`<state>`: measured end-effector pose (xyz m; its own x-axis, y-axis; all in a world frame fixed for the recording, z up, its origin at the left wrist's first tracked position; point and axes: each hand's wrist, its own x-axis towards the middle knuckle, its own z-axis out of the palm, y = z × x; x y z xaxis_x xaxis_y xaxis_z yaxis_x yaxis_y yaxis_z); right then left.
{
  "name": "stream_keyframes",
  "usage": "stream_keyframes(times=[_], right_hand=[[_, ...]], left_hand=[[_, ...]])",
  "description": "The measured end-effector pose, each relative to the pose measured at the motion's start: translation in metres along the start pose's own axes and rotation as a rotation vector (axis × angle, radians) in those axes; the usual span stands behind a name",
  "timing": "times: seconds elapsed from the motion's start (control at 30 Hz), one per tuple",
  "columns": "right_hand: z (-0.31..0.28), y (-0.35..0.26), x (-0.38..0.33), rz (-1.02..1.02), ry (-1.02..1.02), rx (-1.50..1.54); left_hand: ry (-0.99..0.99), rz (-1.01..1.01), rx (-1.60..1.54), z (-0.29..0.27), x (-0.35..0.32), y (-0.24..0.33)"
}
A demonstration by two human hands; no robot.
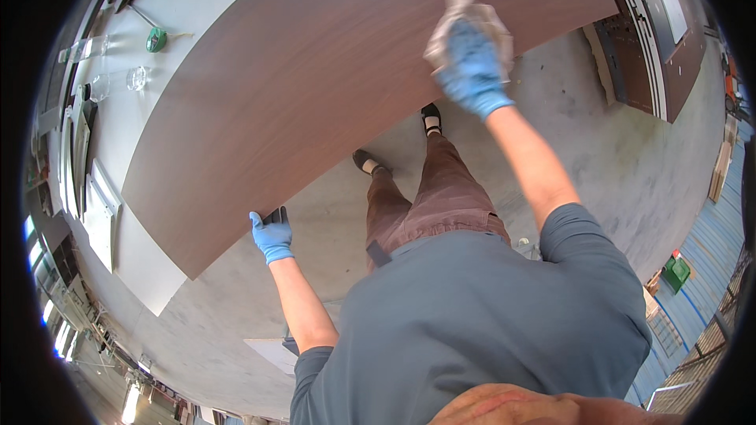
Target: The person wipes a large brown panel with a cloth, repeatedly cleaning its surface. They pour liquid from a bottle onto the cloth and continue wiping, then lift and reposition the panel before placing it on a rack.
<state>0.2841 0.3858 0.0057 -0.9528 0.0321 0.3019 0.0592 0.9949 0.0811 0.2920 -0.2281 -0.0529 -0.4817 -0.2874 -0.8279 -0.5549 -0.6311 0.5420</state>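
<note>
A long brown board (pixel 315 86) with a faint wood grain lies across a white work surface in front of me. My right hand (pixel 472 67), in a blue glove with dark patches, presses a crumpled pale cloth (pixel 459 0) on the board near its right part; hand and cloth are smeared by motion. At the board's near edge, toward its left end, is my left hand (pixel 272 234), also gloved in blue with dark finger pads. Its fingers are apart and touch the edge, with no separate object in them.
Left of the board, the white surface (pixel 169 83) holds a green tape measure (pixel 156 39), a clear plastic cup (pixel 138 77) and white strips (pixel 101 220). Dark panels (pixel 661 47) stand at the far right. Concrete floor (pixel 598 165) lies below; a green bin (pixel 676 273) is at the right.
</note>
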Motion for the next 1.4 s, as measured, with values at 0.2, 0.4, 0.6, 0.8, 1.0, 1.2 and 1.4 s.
stream_keyframes(times=[0.2, 0.4, 0.6, 0.8, 1.0, 1.2, 1.4], right_hand=[[0.042, 0.157, -0.018, 0.602, -0.262, -0.153], [0.007, -0.063, -0.018, 0.124, -0.187, 0.287], [-0.017, -0.193, 0.048, -0.232, -0.118, 0.839], [-0.052, 0.024, 0.041, 0.123, -0.194, 0.700], [-0.050, 0.172, 0.013, 0.706, -0.762, 0.461], [-0.027, 0.163, 0.024, 0.587, -0.836, 0.450], [-0.035, 0.176, 0.029, 0.582, -0.912, 0.556]], left_hand=[[0.263, 0.030, 0.019, 0.004, 0.010, -0.004], [0.729, 0.287, 0.813, 0.036, 0.002, 0.006], [0.558, 1.357, 1.442, 0.183, -0.038, -0.029], [0.325, 1.386, 1.460, 0.305, -0.066, -0.120], [0.323, 1.168, 1.752, 0.330, -0.089, -0.127], [0.334, 1.146, 1.810, 0.342, -0.105, -0.125], [0.449, 1.471, 1.736, 0.348, -0.115, -0.129]])
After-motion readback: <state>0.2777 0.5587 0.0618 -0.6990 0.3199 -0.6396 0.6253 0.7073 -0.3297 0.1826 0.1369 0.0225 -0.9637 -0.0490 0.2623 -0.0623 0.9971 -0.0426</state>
